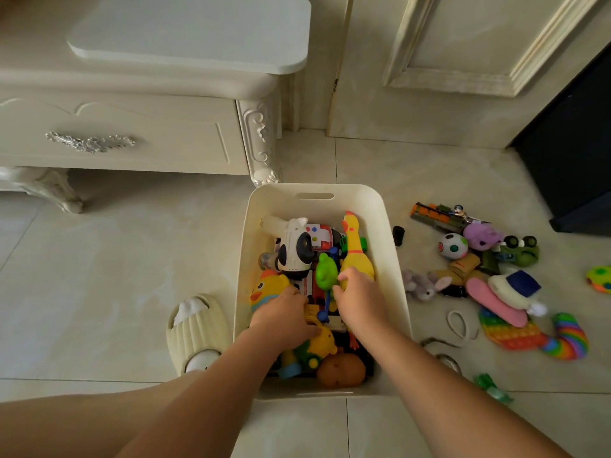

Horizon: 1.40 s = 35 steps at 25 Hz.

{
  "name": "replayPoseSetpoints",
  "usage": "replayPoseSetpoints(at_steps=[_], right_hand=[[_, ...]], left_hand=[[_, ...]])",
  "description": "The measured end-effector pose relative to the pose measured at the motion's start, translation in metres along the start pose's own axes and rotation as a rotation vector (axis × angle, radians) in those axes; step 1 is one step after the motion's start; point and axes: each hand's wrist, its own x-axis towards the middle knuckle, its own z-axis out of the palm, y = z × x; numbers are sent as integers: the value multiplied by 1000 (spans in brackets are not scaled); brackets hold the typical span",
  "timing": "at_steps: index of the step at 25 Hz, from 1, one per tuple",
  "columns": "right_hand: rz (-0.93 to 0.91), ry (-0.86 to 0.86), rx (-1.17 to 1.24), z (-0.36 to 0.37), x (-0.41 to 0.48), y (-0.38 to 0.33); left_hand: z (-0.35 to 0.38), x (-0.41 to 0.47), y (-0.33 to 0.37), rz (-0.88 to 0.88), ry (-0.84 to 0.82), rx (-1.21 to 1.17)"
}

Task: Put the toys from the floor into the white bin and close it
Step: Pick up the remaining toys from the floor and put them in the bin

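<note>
White bin (251, 226): part-filled, lidless | left hand (284, 317), right hand (358, 300): pressing contents, grip indeterminate | floor toys (489, 279) right of hands: many remain

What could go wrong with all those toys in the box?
The white bin already looks crowded, and the rubber chicken and panda robot sit high, so the lid may not shut. A whole pile of toys waits on the floor, so they may not all fit. The white cord beside the bin could trip someone.
</note>
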Motion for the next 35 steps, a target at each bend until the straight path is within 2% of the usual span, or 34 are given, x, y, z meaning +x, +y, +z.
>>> replayPoseSetpoints(at_steps=[4,6,8,11,14,16,19,21,23,26,28,31,35], right_hand=[[-128,-12,-142,7,-4,0],[-115,-61,-212,7,-3,1],[-71,-75,-99,-2,1,1],[-114,77,238,-31,11,2],[-149,357,446,-68,27,19],[-108,491,504,-88,43,43],[37,502,461,-110,80,98],[119,437,355,-118,110,139],[170,350,222,-122,142,175],[183,198,79,-118,184,206],[136,140,-34,-111,215,216],[56,48,-211,-100,256,220],[27,-55,-427,-85,296,224]], left_hand=[[2,2,1,7,41,23],[3,4,4,-8,12,46],[0,7,12,-16,69,-25],[-16,12,36,-7,371,-272],[-39,19,77,119,545,-475],[-51,29,107,202,618,-543],[-58,54,156,368,656,-526],[-60,79,187,486,627,-444],[-60,113,216,547,517,-309],[-60,161,241,425,226,-117],[-64,194,251,366,115,0],[-78,230,251,321,102,165],[-86,255,246,294,98,239]])
